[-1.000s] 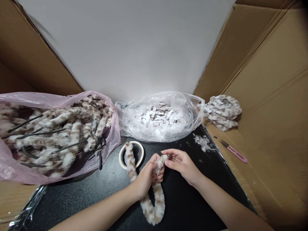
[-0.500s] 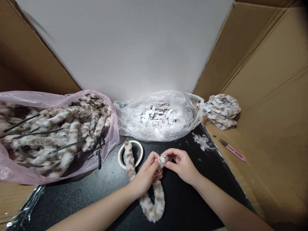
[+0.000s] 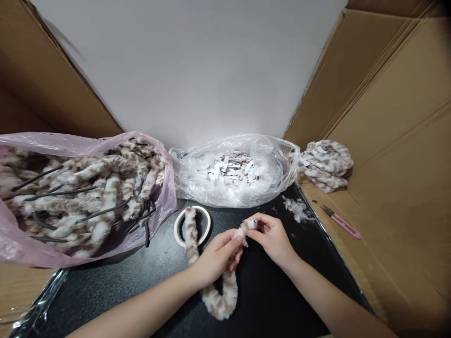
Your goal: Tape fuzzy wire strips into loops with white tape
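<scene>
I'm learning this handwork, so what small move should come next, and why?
Probably the right hand should turn the end of the furry strip slightly upward: its dark tip points sideways, while the left hand pinches the strip just behind.

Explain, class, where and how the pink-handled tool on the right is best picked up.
Probably by the middle of its pink handle, from above and the near side: it lies flat on the cardboard, its long handle slants toward the wearer, and the dark pointed blades aim away.
</scene>
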`<state>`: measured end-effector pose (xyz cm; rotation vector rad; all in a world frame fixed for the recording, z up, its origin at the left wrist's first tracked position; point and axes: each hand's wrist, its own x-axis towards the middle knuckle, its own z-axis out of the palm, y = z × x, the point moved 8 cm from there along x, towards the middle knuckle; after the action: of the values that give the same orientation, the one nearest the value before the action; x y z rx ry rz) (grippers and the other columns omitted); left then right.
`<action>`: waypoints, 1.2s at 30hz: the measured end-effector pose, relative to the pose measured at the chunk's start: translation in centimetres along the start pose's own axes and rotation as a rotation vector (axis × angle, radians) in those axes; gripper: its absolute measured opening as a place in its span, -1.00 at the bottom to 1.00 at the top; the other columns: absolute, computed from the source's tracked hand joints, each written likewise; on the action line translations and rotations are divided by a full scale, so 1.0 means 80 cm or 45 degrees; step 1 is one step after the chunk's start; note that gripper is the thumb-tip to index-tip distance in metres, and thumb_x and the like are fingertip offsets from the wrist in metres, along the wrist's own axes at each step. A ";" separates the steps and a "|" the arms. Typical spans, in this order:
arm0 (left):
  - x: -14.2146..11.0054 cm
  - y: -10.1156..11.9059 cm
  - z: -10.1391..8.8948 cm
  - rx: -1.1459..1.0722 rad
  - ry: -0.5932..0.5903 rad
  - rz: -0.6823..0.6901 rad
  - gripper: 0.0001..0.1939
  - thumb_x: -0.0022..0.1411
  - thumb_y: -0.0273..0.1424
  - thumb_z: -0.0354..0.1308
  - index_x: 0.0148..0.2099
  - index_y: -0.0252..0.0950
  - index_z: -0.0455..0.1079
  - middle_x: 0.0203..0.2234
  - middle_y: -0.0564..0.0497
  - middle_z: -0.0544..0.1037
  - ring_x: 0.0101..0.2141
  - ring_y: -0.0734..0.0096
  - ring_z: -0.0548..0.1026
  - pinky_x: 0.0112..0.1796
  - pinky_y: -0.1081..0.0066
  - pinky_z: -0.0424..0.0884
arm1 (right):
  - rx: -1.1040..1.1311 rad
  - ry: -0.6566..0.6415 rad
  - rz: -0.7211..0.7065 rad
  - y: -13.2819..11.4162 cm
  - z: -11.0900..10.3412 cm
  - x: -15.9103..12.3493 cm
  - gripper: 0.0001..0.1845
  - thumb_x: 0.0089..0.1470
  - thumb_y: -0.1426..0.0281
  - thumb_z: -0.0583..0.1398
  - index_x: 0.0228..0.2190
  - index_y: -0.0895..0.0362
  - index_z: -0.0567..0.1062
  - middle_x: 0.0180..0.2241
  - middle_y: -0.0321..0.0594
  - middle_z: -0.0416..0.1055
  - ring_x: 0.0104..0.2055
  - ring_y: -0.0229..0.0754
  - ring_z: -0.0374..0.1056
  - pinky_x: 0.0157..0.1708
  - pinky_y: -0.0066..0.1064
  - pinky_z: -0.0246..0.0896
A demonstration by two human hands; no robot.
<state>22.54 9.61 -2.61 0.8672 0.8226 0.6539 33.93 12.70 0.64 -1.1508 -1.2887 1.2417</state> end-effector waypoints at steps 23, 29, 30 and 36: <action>-0.002 0.003 0.000 -0.080 -0.095 -0.160 -0.65 0.15 -0.09 0.16 -0.32 -0.31 0.30 -0.72 0.24 0.16 -0.71 0.66 0.03 -0.64 0.57 0.05 | 0.163 -0.114 0.174 0.009 0.018 -0.005 -0.81 -0.07 0.27 0.32 -0.46 0.14 0.52 -0.51 -0.30 0.44 -0.51 -0.28 0.33 -0.41 -0.42 0.31; -0.003 -0.001 -0.003 -0.095 -0.054 -0.269 -0.61 0.15 -0.10 0.16 -0.46 -0.26 0.14 -0.72 0.29 -0.03 -0.70 0.67 -0.15 -0.66 0.57 -0.22 | -0.008 -0.071 0.012 -0.003 0.015 -0.008 -0.90 -0.07 0.37 0.31 -0.48 0.15 0.53 -0.45 -0.24 0.46 -0.37 -0.19 0.39 -0.33 -0.38 0.34; -0.004 -0.001 -0.003 -0.094 -0.044 -0.276 -0.60 0.16 -0.11 0.15 -0.48 -0.25 0.09 -0.72 0.28 -0.02 -0.70 0.67 -0.14 -0.66 0.56 -0.23 | -0.081 -0.051 -0.070 -0.010 0.013 -0.009 -0.94 -0.05 0.40 0.30 -0.47 0.14 0.54 -0.43 -0.22 0.46 -0.35 -0.19 0.39 -0.32 -0.39 0.34; -0.004 -0.002 -0.002 -0.197 -0.086 -0.343 -0.58 0.11 -0.07 0.13 -0.47 -0.23 0.05 -0.70 0.28 -0.03 -0.68 0.65 -0.13 -0.62 0.54 -0.17 | -0.452 -0.145 -0.479 -0.044 0.026 -0.024 -0.78 0.15 0.49 0.15 -0.26 0.06 0.59 -0.31 -0.17 0.44 -0.25 -0.17 0.37 -0.23 -0.32 0.31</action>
<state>22.28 9.32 -2.69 0.6215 0.7996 0.4423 32.03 10.53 4.08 -1.0249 -1.7692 0.8299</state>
